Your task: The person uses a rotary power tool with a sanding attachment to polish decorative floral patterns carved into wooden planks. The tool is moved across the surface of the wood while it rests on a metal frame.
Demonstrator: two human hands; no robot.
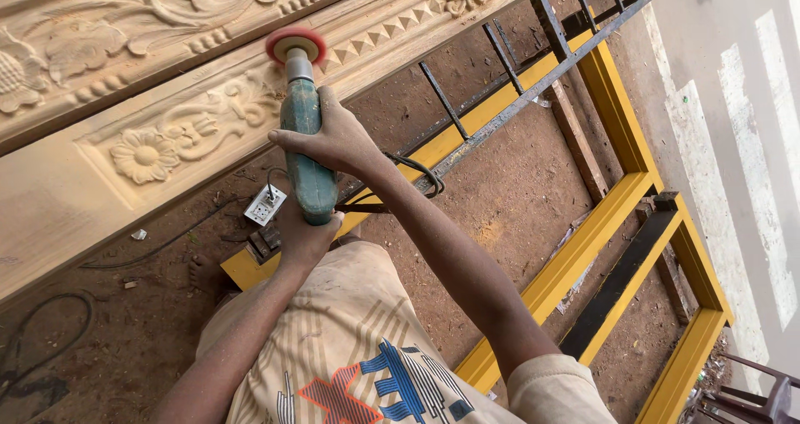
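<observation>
A green electric sander points away from me, its red disc pressed against a carved wooden beam with flower and leaf reliefs. My right hand wraps around the sander's body from the right. Just behind it, my left hand grips the tool's rear end. Pale sawdust coats both forearms and the wood.
A second carved beam lies above the first. A yellow metal frame with dark bars rests on the dirt ground to the right. A white power socket and black cables lie under the sander. A chair stands bottom right.
</observation>
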